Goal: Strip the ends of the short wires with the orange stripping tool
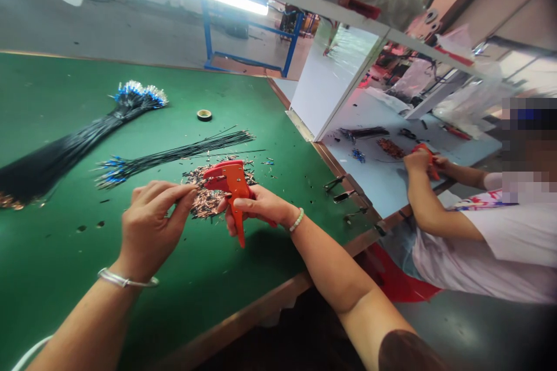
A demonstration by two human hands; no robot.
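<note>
My right hand (pixel 256 206) is wrapped around an orange-red wire stripper (pixel 237 182), whose jaws point left. Thumb and fingertips of my left hand (pixel 152 220) are pinched together just left of those jaws; whatever they hold is too small to make out. Below and behind the tool lies a pile of copper and black wire scraps (pixel 206 203). A thin bundle of black wires (pixel 174 153) with blue-and-silver ends rests beyond my hands. Farther left, a thick bundle of black wires (pixel 73 148) has silver and blue tips at one end and bare copper at the other.
A roll of black tape (pixel 204 115) sits on the green tabletop (pixel 243 90). Small metal clamps (pixel 343 194) stand near the right edge. To the right, behind a white divider (pixel 335 75), a co-worker's hands (pixel 420 159) hold a similar tool at a pale table (pixel 383 185).
</note>
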